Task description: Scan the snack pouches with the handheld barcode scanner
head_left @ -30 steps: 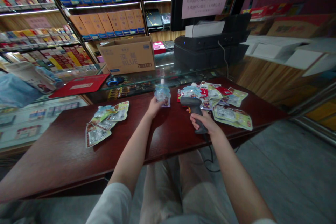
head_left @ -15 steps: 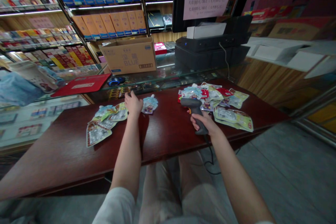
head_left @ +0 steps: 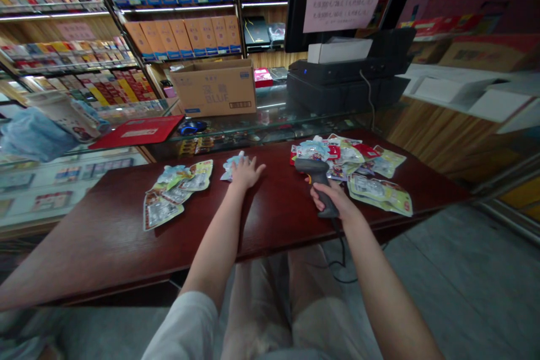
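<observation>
My left hand [head_left: 247,172] lies over a light-blue spouted pouch [head_left: 229,167] on the dark red table [head_left: 270,214], its fingers spread. It covers the pouch's right part. Gripped in my right hand [head_left: 331,199] is a dark grey barcode scanner [head_left: 314,169], its head pointing left and its cable hanging down past the table edge. Left of my left hand, several snack packets [head_left: 175,194] overlap in a fan. Behind and right of the scanner sits a heap of red, blue and green packets [head_left: 346,154]. Green packets [head_left: 379,194] lie beside my right hand.
Behind the table runs a glass counter [head_left: 270,118] with a cardboard box [head_left: 215,90], a red folder [head_left: 139,130] and a blue-black mouse [head_left: 193,127]. A black register unit [head_left: 346,90] stands under a monitor. Shelves of boxed goods line the back.
My left hand has moved right, from beside the fanned packets onto the blue pouch, and its fingers have spread. The right hand keeps the scanner in nearly the same place.
</observation>
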`<state>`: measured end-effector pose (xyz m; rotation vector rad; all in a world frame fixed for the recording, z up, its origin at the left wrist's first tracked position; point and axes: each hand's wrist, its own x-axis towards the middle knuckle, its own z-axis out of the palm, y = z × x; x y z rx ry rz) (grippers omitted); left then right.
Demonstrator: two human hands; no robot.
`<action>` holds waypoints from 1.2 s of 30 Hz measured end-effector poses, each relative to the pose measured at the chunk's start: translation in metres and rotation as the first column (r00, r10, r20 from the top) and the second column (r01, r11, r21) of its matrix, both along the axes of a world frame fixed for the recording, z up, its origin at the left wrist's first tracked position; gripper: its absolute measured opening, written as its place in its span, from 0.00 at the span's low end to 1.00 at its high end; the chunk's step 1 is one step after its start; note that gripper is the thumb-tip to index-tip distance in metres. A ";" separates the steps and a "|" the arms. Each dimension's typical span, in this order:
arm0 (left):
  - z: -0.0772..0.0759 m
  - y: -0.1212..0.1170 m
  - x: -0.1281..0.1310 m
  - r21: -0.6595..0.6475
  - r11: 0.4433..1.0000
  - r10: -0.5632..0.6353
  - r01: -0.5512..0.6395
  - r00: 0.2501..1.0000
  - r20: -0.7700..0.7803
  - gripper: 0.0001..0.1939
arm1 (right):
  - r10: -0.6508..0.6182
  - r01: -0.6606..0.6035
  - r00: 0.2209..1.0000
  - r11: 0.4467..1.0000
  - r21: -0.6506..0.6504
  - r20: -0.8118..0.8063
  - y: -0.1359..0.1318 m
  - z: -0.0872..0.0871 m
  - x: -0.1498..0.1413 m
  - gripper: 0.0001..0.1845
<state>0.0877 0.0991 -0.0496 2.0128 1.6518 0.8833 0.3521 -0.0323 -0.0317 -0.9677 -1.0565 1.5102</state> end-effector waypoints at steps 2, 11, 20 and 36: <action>-0.001 0.003 -0.011 -0.057 0.993 0.101 -0.103 0.994 -0.028 0.28 | 0.007 -0.007 1.000 1.000 0.001 0.004 0.001 -0.001 0.001 0.22; 0.002 -0.005 -0.012 0.112 0.959 0.280 -0.259 0.922 -0.268 0.37 | 0.011 -0.010 1.000 1.000 -0.005 0.012 0.003 -0.004 0.002 0.24; 0.016 -0.006 -0.002 -0.133 0.925 0.251 -0.355 0.836 -0.488 0.42 | 0.002 -0.002 1.000 1.000 -0.016 0.006 0.002 -0.004 0.001 0.24; 0.008 -0.012 0.016 0.133 0.977 0.212 -0.169 0.861 -0.463 0.32 | -0.137 0.164 0.930 0.985 0.050 -0.342 0.012 -0.005 0.017 0.15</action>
